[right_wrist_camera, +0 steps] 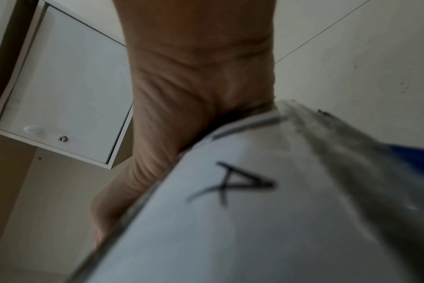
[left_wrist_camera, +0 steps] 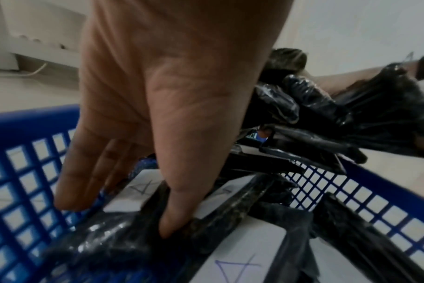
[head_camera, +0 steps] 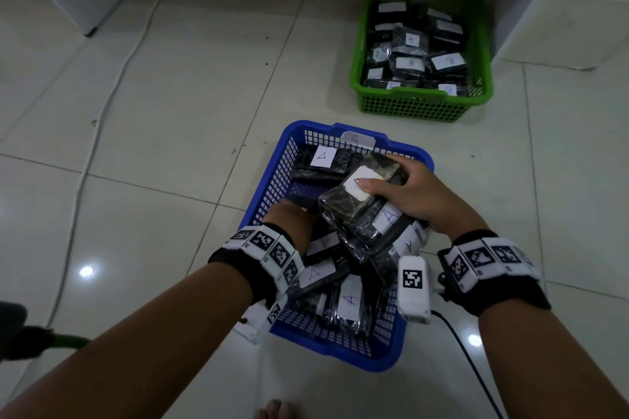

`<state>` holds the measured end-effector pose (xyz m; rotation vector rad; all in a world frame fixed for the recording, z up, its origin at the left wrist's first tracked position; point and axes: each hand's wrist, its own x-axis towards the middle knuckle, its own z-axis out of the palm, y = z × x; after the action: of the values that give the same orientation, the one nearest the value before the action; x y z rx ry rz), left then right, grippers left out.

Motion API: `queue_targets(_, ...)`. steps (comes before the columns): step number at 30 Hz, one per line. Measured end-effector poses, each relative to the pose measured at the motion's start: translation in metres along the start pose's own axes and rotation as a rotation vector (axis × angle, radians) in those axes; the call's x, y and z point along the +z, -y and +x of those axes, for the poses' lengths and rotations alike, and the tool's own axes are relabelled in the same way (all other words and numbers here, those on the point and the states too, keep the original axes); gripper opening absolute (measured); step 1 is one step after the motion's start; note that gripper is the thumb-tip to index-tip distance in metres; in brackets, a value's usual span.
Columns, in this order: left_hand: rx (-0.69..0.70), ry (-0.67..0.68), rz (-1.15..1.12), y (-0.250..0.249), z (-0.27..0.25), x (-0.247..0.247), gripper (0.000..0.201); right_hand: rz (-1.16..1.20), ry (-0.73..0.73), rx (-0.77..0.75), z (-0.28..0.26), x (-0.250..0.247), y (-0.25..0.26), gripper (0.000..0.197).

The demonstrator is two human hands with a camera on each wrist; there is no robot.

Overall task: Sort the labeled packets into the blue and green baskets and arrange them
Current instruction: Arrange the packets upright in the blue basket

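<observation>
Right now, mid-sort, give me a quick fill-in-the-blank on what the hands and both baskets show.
1. The right hand grips a stack of packets labeled ____.
2. The left hand reaches down into the ____ basket.
3. Packets in the green basket carry the letter ____.
4. The green basket sits ____ from the person than the blue one.

Missing words: A; blue; B; farther
</observation>
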<state>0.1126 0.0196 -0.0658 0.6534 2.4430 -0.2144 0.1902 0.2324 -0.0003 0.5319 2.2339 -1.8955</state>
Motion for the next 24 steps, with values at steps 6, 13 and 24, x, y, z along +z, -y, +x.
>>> queue_targets(6, 0.046, -0.063, 0.108, -0.015, -0.011, -0.023, 0.034, 0.021, -0.009, 0.015, 0.003, 0.001, -0.003, 0.036)
queue_targets(13, 0.247, -0.175, -0.203, 0.034, -0.023, -0.061, 0.038, 0.034, -0.104, 0.021, 0.009, 0.006, -0.006, 0.059)
queue_targets(24, 0.237, -0.166, -0.704, 0.053, -0.066, -0.031, 0.026, 0.154, -0.681, -0.034, 0.018, 0.020, -0.002, 0.041)
